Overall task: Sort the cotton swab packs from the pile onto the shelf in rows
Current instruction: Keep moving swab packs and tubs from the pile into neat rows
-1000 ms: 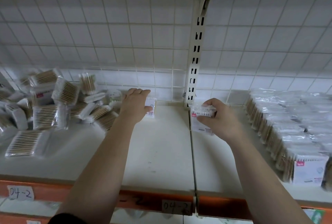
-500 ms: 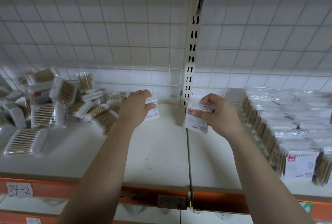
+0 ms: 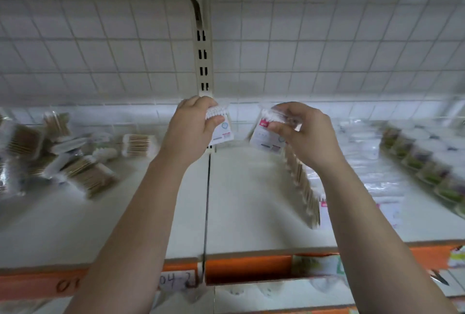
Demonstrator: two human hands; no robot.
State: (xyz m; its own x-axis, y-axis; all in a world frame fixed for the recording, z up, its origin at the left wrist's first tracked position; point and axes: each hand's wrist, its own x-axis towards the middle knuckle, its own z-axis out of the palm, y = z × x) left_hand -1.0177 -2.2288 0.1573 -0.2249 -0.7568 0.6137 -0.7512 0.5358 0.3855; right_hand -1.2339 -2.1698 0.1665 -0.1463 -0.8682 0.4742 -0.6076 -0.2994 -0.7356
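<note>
My left hand (image 3: 192,127) grips a white cotton swab pack (image 3: 222,131) by its top, held up above the white shelf (image 3: 141,213) near the upright post. My right hand (image 3: 305,131) pinches a second swab pack (image 3: 266,135) by its top, lifted just left of the back end of a standing row of packs (image 3: 303,185). A loose pile of swab packs (image 3: 78,157) lies on the shelf's left side. The view is blurred by motion.
A slotted metal upright (image 3: 203,62) stands at the back between the two shelf boards. Further rows of clear packs (image 3: 425,160) fill the right side. Orange shelf edge (image 3: 249,268) with labels runs along the front. A wire grid backs the shelf.
Both hands lifted their packs off the shelf and carried them rightward. The view has swung right, so the standing row now sits beside my right hand.
</note>
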